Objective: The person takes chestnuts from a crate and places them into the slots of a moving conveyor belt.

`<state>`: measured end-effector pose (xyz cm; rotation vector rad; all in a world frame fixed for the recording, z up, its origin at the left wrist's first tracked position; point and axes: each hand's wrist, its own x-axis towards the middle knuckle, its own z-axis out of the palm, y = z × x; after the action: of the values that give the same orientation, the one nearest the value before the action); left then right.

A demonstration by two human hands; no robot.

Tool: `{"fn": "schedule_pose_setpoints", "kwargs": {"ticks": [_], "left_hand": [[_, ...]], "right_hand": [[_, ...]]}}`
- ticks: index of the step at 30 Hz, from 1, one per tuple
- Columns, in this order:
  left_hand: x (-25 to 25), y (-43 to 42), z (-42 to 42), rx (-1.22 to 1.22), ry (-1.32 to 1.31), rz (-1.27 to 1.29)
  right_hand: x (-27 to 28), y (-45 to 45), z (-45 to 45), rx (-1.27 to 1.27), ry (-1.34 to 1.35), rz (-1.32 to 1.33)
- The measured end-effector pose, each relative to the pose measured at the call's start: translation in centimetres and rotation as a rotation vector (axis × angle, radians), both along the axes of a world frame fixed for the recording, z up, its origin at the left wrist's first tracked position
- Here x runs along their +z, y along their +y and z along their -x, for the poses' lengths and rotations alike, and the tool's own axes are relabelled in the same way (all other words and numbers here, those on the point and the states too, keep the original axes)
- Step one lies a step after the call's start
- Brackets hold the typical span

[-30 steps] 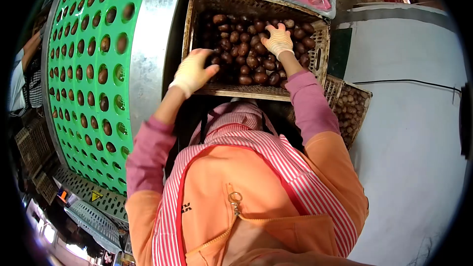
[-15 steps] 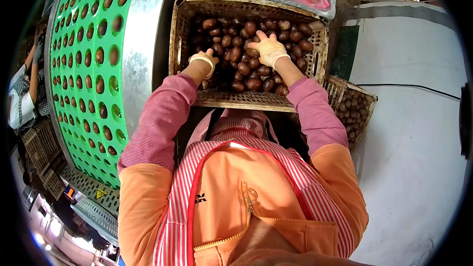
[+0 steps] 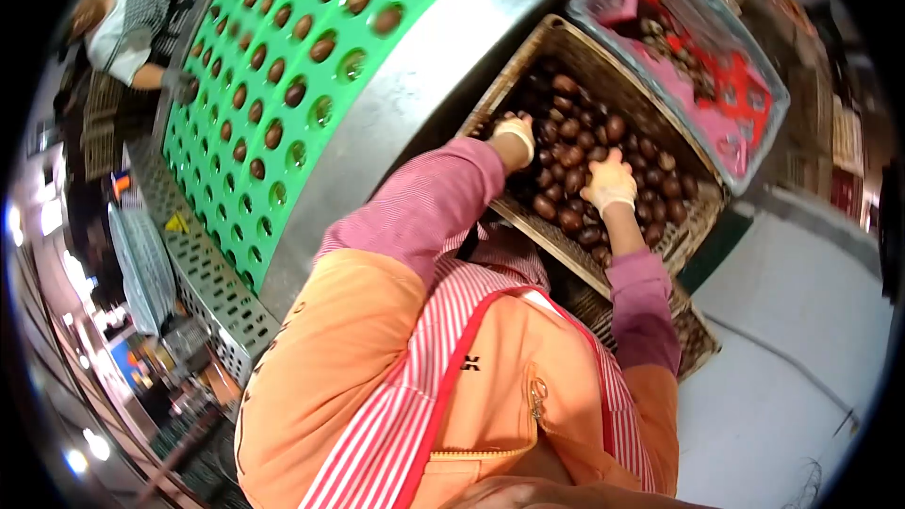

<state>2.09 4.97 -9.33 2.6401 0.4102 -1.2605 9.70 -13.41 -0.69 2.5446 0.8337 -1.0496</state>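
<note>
A brown slatted crate (image 3: pixel 556 243) holds many dark brown round nuts or fruits (image 3: pixel 571 153). Inside its left part is my left hand (image 3: pixel 516 139), in a pale glove, its fingers curled down among the pieces; what they hold, if anything, is hidden. Further right, my right hand (image 3: pixel 609 181), gloved with bare fingertips, rests on the pile with its fingers apart. Left of the crate runs a green panel (image 3: pixel 311 38) with rows of round pockets, many with one brown piece each, edged by a metal rim (image 3: pixel 396 104).
A plastic-lined grey crate (image 3: pixel 778 99) with pink and red packaging stands beyond the brown crate. Another crate of pieces (image 3: pixel 696 339) is partly hidden below it. At the upper left, a co-worker (image 3: pixel 118 19) reaches a gloved hand to the panel's far edge. A perforated metal ledge (image 3: pixel 226 311) borders the panel.
The view has turned, so crate and panel appear tilted and shifted right. My left hand went from the crate's near left edge into the pile. More of the co-worker shows.
</note>
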Motion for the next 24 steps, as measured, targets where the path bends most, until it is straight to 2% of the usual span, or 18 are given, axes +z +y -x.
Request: {"fn": "schedule_pose_setpoints", "kwargs": {"ticks": [1,3,4,7,10,12,13,14,15,16,18,19,20,22,24], "left_hand": [[1.0,0.0,-0.6,-0.120,0.149,-0.027],[0.9,0.6,-1.1,-0.303,0.286,-0.005],[3.2,0.7,-0.7,-0.298,0.212,0.031],[2.0,0.9,-0.2,-0.153,0.139,0.021],[2.4,1.9,0.3,-0.331,0.056,0.212],[2.6,1.6,0.1,-0.482,0.047,0.174],[3.9,1.6,0.7,-0.421,0.007,0.167],[5.1,2.1,1.3,-0.294,-0.116,0.343],[8.1,2.0,2.1,-0.049,-0.201,0.382],[8.9,2.1,2.2,0.006,-0.310,0.499],[12.8,4.0,3.4,0.220,-0.364,0.938],[17.9,5.6,5.5,0.337,-0.354,1.066],[15.3,5.9,6.4,0.262,-0.691,1.171],[20.1,9.3,11.5,0.432,-0.826,1.360],[22.7,12.2,17.8,0.751,-0.860,1.422]], "right_hand": [[0.0,0.1,0.0,0.024,0.007,0.021],[0.0,-0.2,0.0,0.036,0.042,0.039],[0.1,-0.5,0.2,0.024,0.072,0.030],[0.0,-1.2,1.4,0.048,0.116,0.153],[-0.1,-1.4,2.3,0.039,0.093,0.181],[-0.1,-1.5,2.4,0.059,0.076,0.176],[0.3,-1.5,2.3,0.025,0.069,0.141],[0.6,-1.7,2.5,-0.008,0.064,0.106],[-0.4,-2.9,2.4,-0.097,0.036,-0.027],[-1.0,-4.0,2.2,-0.132,-0.001,-0.154],[-3.7,-6.1,0.4,-0.634,0.434,-0.505],[-3.3,-6.3,0.7,-0.777,0.462,-0.801],[-2.1,-5.5,0.9,-0.900,0.485,-0.946],[4.4,-1.8,2.0,-1.052,0.613,-1.011],[6.6,2.4,2.8,-0.906,0.607,-1.239]]}}
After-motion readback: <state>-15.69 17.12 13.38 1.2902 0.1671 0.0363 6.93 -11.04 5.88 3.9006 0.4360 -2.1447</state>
